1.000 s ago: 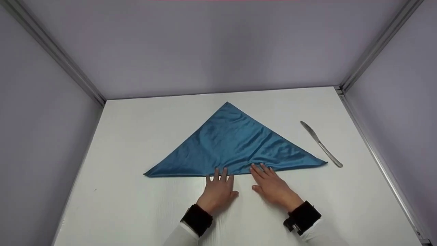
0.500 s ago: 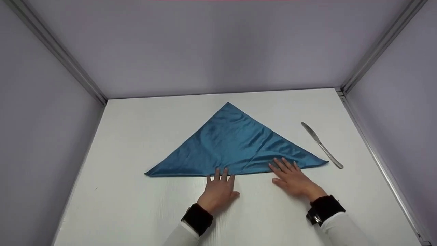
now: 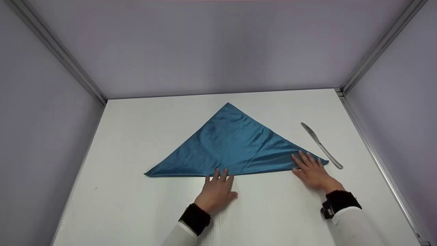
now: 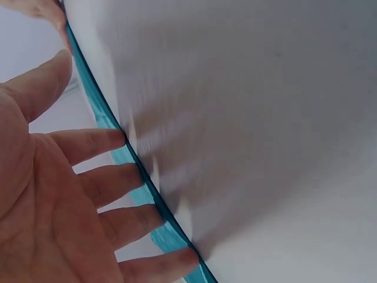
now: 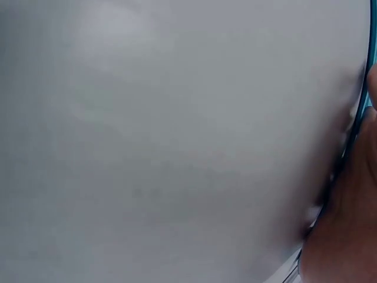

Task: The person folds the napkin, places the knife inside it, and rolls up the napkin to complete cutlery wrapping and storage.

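blue napkin (image 3: 232, 143) folded edge under both flat hands' fingertips.

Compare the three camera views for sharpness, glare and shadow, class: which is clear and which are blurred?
Head view: sharp and evenly lit, soft sheen on the blue napkin, faint shadows under the left hand and right hand, butter knife crisp. Left wrist view: fingers fairly clear, the white surface streaked. Right wrist view: almost wholly out of focus, a grey blur.
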